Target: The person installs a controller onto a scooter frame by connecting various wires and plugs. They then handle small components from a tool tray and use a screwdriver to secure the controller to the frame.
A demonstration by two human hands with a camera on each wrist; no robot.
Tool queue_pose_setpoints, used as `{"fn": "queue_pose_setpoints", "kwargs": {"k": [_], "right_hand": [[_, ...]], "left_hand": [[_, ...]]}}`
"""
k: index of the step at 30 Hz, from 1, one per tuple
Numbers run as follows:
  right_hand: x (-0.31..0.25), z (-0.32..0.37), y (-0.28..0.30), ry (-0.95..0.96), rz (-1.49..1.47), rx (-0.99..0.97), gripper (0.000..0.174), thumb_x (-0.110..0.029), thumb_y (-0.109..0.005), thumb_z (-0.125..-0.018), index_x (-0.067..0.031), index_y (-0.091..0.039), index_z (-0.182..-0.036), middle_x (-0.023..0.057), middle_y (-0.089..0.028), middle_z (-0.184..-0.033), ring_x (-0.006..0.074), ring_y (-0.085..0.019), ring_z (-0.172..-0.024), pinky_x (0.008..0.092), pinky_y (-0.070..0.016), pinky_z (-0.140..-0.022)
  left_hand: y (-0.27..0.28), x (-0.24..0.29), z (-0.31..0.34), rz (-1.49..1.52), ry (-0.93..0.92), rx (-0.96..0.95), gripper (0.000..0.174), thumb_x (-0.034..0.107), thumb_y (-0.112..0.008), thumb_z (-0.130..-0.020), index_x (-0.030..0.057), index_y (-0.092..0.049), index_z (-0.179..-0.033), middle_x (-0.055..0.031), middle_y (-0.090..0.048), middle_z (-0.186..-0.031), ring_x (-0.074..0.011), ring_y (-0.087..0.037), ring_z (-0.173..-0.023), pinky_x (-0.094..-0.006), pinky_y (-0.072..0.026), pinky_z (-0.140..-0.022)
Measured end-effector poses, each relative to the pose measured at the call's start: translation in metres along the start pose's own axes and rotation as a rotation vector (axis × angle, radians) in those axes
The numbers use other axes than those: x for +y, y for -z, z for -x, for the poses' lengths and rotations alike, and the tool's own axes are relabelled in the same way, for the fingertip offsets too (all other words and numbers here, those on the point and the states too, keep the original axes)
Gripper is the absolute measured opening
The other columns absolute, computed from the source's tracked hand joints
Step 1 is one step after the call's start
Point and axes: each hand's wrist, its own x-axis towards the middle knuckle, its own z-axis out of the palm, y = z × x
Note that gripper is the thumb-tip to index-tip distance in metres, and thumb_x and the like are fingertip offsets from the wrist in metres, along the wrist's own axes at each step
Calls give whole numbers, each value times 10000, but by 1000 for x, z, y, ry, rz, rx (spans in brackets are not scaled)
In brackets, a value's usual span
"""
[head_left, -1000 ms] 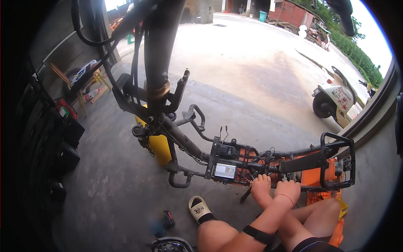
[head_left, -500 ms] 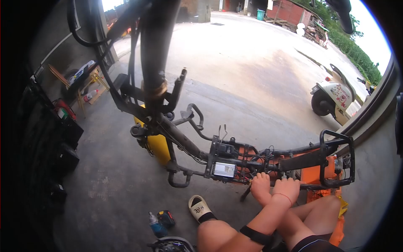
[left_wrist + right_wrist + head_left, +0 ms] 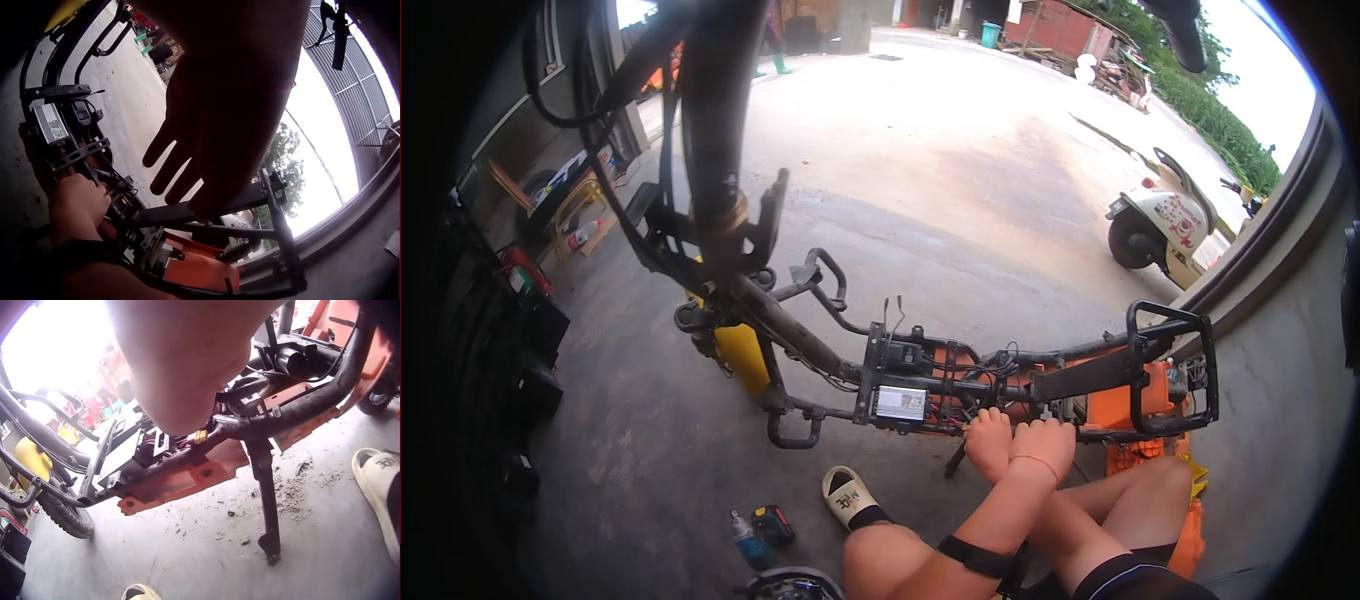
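Observation:
My left hand (image 3: pixel 1043 447) lies over the lower frame tube (image 3: pixel 1115 436), its forearm crossed over my right one. In the left wrist view the fingers of my left hand (image 3: pixel 206 137) point down, straight and slightly spread, with nothing seen between them. Beside it, my right hand (image 3: pixel 988 443) is at the wires just right of the silver controller box (image 3: pixel 900 402). The left wrist view shows my right hand (image 3: pixel 80 201) with bent fingers; what its fingertips touch is hidden. A yellow connector (image 3: pixel 200 436) sits at that hand's edge in the right wrist view.
A blue power tool (image 3: pixel 753 545) and a battery (image 3: pixel 772 524) lie on the floor at lower left. The kickstand (image 3: pixel 267 506) is down. A scooter (image 3: pixel 1165 225) stands outside at right. A person in green boots (image 3: pixel 781 65) is at the top, behind the steering column (image 3: pixel 720 150).
The head view has swung right, so the bike frame appears further left. My left hand has edged closer to my right. The person in green boots has come further right in the yard.

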Motion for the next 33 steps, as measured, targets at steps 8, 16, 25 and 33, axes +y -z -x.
{"fn": "queue_pose_setpoints", "kwargs": {"k": [8, 16, 25, 33], "right_hand": [[-9, 6, 37, -11, -31, 123, 199, -182, -640, -810, -76, -625, -978, 55, -594, -1015, 242, -551, -978, 398, -428, -834], [-17, 8, 95, -108, -9, -80, 351, -260, -626, -867, -53, -611, -1149, 63, -597, -1144, 255, -547, -1078, 419, -427, -887], [-23, -8, 83, -141, 13, -122, 226, -262, -605, -878, -86, -662, -1008, 60, -607, -1151, 251, -529, -1106, 439, -421, -907], [-12, -4, 67, -29, -38, -75, 168, -249, -623, -865, -91, -677, -886, 80, -628, -1090, 271, -565, -1026, 437, -435, -890]], "left_hand": [[32, 8, 14, -13, 39, -51, 211, 172, -604, -872, 91, -652, -1061, -122, -674, -1092, -303, -660, -1035, -465, -503, -879], [42, 10, 20, -80, 38, -130, 232, 175, -536, -907, 73, -649, -1082, -155, -669, -1119, -336, -651, -1062, -459, -462, -978], [41, 6, 17, -65, 47, -81, 209, 160, -546, -900, 77, -642, -1065, -156, -670, -1095, -321, -658, -1034, -437, -478, -939], [49, 3, 13, -14, 82, -92, 214, 168, -557, -895, 90, -642, -1076, -142, -666, -1106, -312, -653, -1048, -462, -470, -940]]}}
